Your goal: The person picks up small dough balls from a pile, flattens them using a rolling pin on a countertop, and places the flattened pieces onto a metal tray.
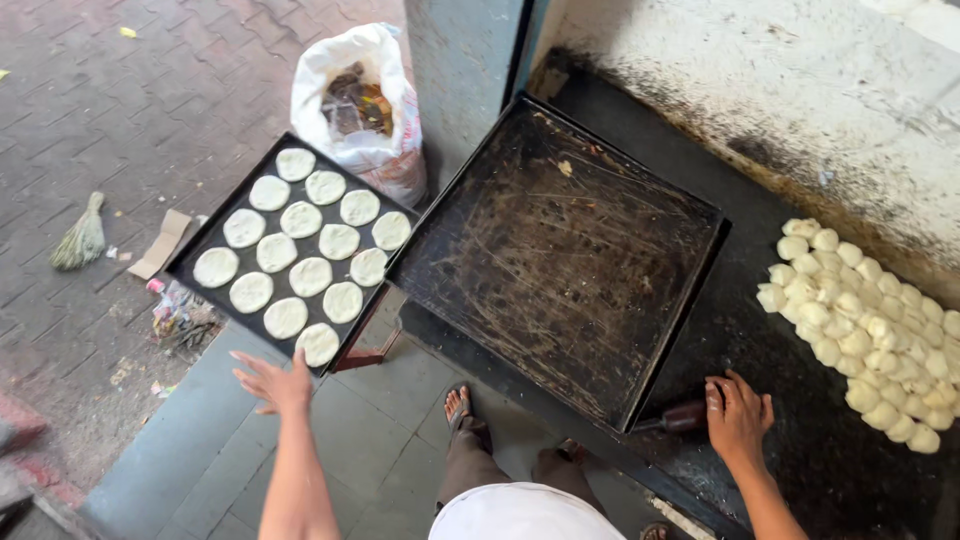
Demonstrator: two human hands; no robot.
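My left hand (275, 382) hangs open with spread fingers just below the near corner of a black tray (190, 262) that carries several flat white dough discs (300, 262). My right hand (738, 412) rests on the dark counter, its fingers closed around a dark brown handle-like object (680, 418) beside the near corner of a large empty black baking tray (560, 250). A pile of several white dough balls (865, 330) lies on the counter to the right of that hand.
A white sack (362, 105) with scraps inside stands behind the trays against a grey pillar (462, 70). A small broom (82, 238) and litter lie on the brick paving at left. My sandalled feet (460, 408) stand on grey floor tiles.
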